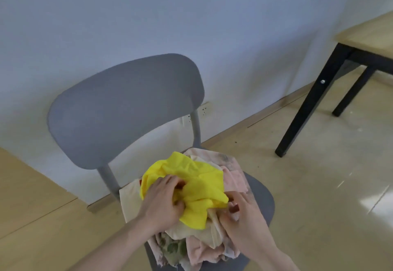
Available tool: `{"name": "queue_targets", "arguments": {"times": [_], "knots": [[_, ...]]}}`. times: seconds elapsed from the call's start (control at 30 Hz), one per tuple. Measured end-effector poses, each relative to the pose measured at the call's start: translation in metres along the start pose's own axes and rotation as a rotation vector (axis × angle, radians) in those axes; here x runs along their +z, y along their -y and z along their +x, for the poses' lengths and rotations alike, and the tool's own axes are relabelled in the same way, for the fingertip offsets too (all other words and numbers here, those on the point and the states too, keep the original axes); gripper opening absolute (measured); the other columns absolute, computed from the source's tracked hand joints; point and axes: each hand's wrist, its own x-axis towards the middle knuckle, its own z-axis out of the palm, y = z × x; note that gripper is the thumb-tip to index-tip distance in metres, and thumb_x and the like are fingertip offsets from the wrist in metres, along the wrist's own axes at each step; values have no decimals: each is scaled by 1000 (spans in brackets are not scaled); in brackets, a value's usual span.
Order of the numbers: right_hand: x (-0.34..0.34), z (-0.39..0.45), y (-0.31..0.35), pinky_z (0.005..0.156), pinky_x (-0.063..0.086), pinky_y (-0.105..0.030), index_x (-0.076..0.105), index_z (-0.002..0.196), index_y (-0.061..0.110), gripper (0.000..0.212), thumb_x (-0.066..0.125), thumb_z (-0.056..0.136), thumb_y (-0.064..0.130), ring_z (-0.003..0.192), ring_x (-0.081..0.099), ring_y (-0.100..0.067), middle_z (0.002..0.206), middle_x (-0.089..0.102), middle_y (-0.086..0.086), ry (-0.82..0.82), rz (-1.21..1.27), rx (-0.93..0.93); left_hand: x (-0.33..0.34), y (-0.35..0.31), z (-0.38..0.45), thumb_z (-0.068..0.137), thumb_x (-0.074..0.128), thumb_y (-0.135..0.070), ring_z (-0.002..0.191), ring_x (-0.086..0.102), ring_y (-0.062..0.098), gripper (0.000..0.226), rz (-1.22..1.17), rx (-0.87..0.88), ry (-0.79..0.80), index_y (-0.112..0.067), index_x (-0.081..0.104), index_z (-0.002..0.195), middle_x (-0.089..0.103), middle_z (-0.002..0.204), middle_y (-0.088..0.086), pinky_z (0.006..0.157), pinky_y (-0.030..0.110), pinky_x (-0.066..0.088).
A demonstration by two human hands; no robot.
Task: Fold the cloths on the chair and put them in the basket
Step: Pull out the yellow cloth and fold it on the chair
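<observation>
Grey plastic chair with rounded backrest (125, 109), centre of the frame, standing against a pale wall. Its seat carries a crumpled heap of cream, pink and floral-print cloths (204, 243), lower centre, topped by a bright yellow thin cloth (200, 183). Left hand (163, 200) – fingers curled into the yellow cloth's left side, grip clamped on its folds. Right hand (244, 213) – fingers curled, pinching fabric just right of the yellow cloth's lower edge; which cloth it holds cannot be told. Light wooden desk with black metal legs (319, 100) at upper right, well apart from the chair, on a glossy beige floor (319, 196)
</observation>
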Motion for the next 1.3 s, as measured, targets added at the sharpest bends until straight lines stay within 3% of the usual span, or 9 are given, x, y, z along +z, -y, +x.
{"name": "queue_targets", "arguments": {"times": [0.07, 0.2, 0.47, 0.67, 0.83, 0.93, 1.03, 1.2, 1.3], "knots": [[20, 4, -19, 72, 54, -33, 58, 93, 48, 10, 59, 84, 50, 83, 60, -2, 90, 62, 22, -115, 22, -38, 25, 14, -1, 73, 55, -38, 107, 53, 11, 35, -89, 29, -159, -34, 60, 108, 57, 109, -22, 95, 35, 44], [38, 6, -38, 64, 52, -32, 59, 83, 40, 12, 68, 88, 46, 81, 59, -6, 82, 62, 18, -253, 72, -123, 44, 28, -3, 75, 55, -37, 105, 55, 7, 27, -186, 100, -315, -38, 61, 101, 58, 104, -27, 94, 31, 43], [41, -5, -44, 70, 53, -25, 65, 98, 46, 7, 69, 93, 48, 87, 64, 1, 89, 68, 24, -288, 96, -182, 43, 27, -12, 72, 49, -43, 107, 54, 3, 34, -262, 160, -341, -32, 62, 102, 61, 106, -24, 94, 27, 42], [40, -7, -47, 79, 57, -28, 64, 109, 47, 15, 67, 94, 50, 93, 64, 5, 96, 70, 26, -265, 110, -153, 41, 24, -20, 70, 52, -33, 96, 55, 5, 21, -274, 158, -329, -31, 54, 91, 61, 94, -18, 80, 27, 43], [38, -13, -41, 82, 59, -34, 64, 112, 45, 20, 60, 95, 53, 92, 66, 1, 99, 69, 26, -266, 69, -144, 38, 19, -24, 81, 60, -24, 97, 60, 3, 11, -344, 83, -378, -30, 64, 88, 68, 97, -20, 85, 31, 49], [20, -35, -24, 91, 57, -34, 58, 112, 47, 18, 61, 94, 43, 103, 64, -2, 110, 65, 27, -217, 88, -128, 19, 7, -34, 90, 68, -19, 93, 65, 9, 13, -328, 48, -441, -32, 71, 92, 70, 95, -21, 79, 28, 47], [-4, -71, -7, 98, 51, -30, 56, 125, 42, 35, 67, 92, 33, 116, 57, -2, 124, 59, 27, -204, 63, -119, -22, -18, -45, 95, 69, -27, 94, 68, 15, 8, -296, 107, -546, -31, 74, 99, 73, 96, -16, 80, 31, 49], [-41, -137, 27, 100, 51, -32, 59, 131, 29, 41, 69, 92, 25, 112, 58, -7, 127, 60, 18, -299, 83, -104, -108, -97, -64, 97, 66, -26, 91, 69, 19, 10, -285, 308, -681, -27, 75, 102, 76, 97, -10, 81, 34, 53], [-61, -175, 44, 97, 50, -27, 57, 132, 35, 41, 70, 94, 29, 110, 58, -1, 125, 59, 21, -359, 131, -112, -144, -154, -84, 97, 66, -30, 84, 65, 13, 12, -287, 445, -706, -26, 76, 102, 75, 95, -12, 80, 32, 52]]}}
